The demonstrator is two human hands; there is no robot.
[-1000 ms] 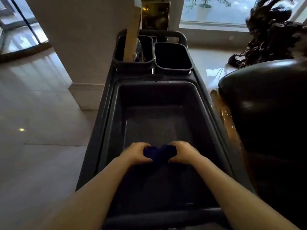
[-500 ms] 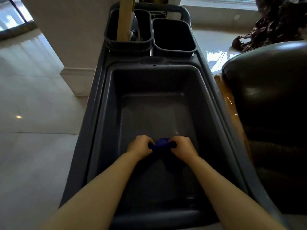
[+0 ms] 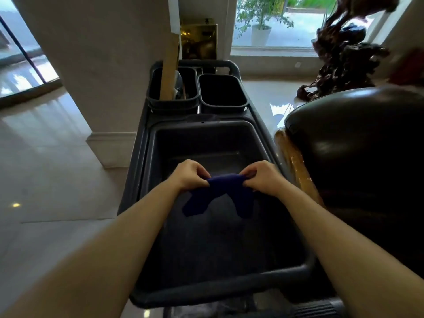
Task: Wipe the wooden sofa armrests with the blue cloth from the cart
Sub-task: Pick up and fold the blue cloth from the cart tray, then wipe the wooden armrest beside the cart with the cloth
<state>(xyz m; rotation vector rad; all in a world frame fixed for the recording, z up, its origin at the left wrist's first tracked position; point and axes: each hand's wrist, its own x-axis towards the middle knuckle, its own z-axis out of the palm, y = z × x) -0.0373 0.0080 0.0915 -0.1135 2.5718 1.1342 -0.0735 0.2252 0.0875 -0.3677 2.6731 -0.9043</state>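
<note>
The blue cloth [image 3: 221,193] hangs over the big grey tub of the cart [image 3: 146,157], stretched between both hands with two ends drooping down. My left hand [image 3: 189,174] pinches its left end and my right hand [image 3: 262,177] pinches its right end, both above the tub. The wooden sofa armrest [image 3: 296,164] runs along the cart's right side, glossy orange-brown, with the dark leather sofa [image 3: 358,143] beyond it.
Two small dark bins [image 3: 221,92] sit at the cart's far end; the left bin holds a tall flat board [image 3: 169,70]. A white pillar [image 3: 103,65] stands left of the cart. A dark carved root sculpture [image 3: 341,56] is at the back right on polished floor.
Both hands have lifted the cloth up out of the tub and pulled apart, spreading it between them. The view has tilted upward.
</note>
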